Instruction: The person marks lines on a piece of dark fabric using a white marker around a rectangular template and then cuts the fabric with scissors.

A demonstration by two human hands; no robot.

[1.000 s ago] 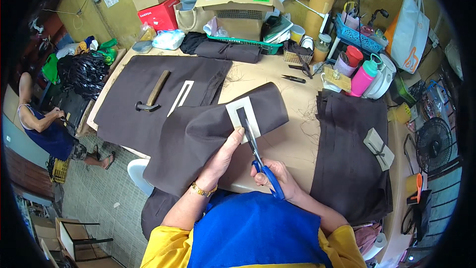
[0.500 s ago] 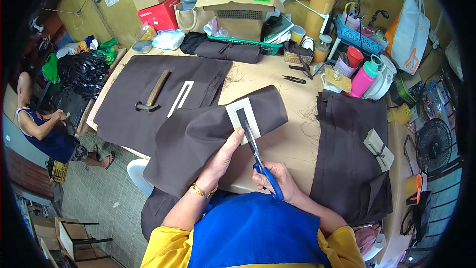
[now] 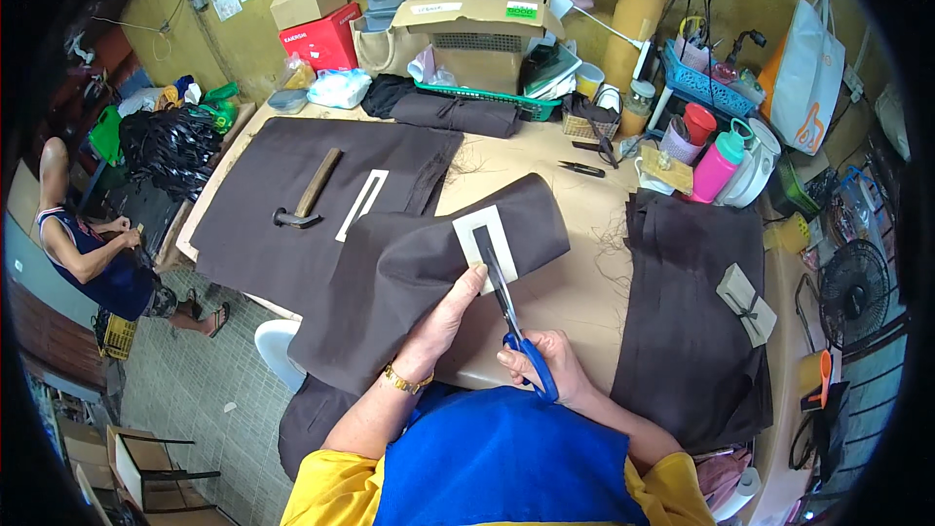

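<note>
My left hand (image 3: 446, 317) pinches a dark brown fabric piece (image 3: 380, 268) together with a white rectangular frame piece (image 3: 466, 234) lying on it, thumb at the frame's lower edge. In my right hand (image 3: 547, 362) are scissors with blue handles (image 3: 535, 367), fingers through the loops. The blades point up into the frame's slot, over the fabric; whether they cut through is hard to see. Left of the held fabric, a hammer with a wooden handle (image 3: 317, 183) and a second, narrow white frame (image 3: 361, 205) rest on a spread dark fabric sheet (image 3: 243, 224).
Stacked dark fabric (image 3: 682, 331) covers the table's right side, with a tied bundle of pale pieces (image 3: 746, 304) on it. Small black snips (image 3: 581, 169) lie behind the held fabric. A pink bottle (image 3: 718, 168) and baskets stand at the back. A co-worker (image 3: 93, 244) stands at the left.
The view has shifted slightly, so the whole scene sits a little lower and to the right. The scissor blades remain in the frame's slot, with the handles looking slightly closer together.
</note>
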